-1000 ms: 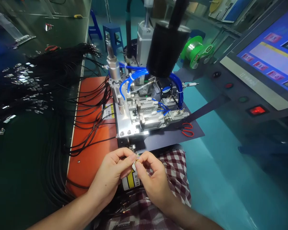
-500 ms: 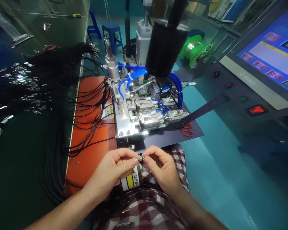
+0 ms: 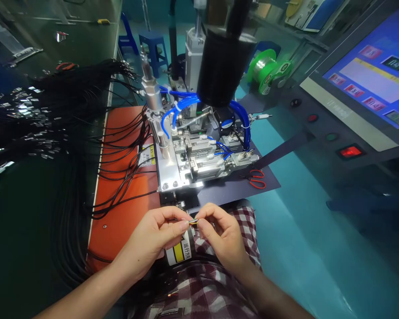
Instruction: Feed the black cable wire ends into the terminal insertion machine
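Cloth point(image 3: 206, 288), red-and-white check, sits nearest, on the near side of the machine point(image 3: 206, 166), which I'm using as reference for everything.

Just short of the machine's front edge: left hand point(image 3: 164, 232) and right hand point(image 3: 221, 232), fingertips almost meeting. Between them are thin coloured wires point(image 3: 193, 221), one clearly yellow, others too small for me to sort. Left thumb and index pinch one end. Right thumb and index look closed on the other end, though the exact contact is hidden. Remaining fingers curled in loosely.

Step in hand, my read: fine fingertip work on those strands, held off any surface. Next move calls for a light pinch, strands kept apart and in sight. Slipping or crossing is the main risk.

Label point(image 3: 179, 252) with yellow marking shows below the hands, on the machine's near side. Scissors point(image 3: 257, 179), red handles, lie at the machine's right on a dark plate point(image 3: 216, 197). Left of the machine, black cables point(image 3: 123, 177) run over an orange panel point(image 3: 119, 199); a big bundle point(image 3: 33, 110) with shiny ends lies further left.

Containers: closest I've got is a green spool point(image 3: 262, 66), beyond the machine to its right, silvery wire wound on it. Blue stool point(image 3: 153, 48) stands behind the machine; I can't see anything on it.
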### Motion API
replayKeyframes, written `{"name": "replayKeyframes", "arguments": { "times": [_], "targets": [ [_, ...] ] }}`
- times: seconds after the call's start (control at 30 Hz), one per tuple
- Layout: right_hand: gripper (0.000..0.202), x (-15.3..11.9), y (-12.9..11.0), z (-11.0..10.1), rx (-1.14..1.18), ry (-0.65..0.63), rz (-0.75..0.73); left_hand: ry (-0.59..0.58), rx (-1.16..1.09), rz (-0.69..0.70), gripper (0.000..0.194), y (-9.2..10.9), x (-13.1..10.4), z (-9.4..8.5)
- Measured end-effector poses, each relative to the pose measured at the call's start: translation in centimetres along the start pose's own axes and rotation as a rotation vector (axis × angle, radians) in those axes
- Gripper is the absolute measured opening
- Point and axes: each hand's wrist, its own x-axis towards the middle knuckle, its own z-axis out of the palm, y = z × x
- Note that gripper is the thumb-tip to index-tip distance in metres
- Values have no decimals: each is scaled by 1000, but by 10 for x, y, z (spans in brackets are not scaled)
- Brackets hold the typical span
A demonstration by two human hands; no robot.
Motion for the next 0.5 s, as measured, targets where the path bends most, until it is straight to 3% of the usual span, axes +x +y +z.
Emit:
{"name": "replayKeyframes", "arguments": {
  "times": [0.2,0.5],
  "targets": [
    [8,0,0,1,-48,1,-24,1,-1,15,25,1,1,1],
    [13,2,0,1,5,-133,22,-41,44,-4,24,-1,3,-3]
  ]
}}
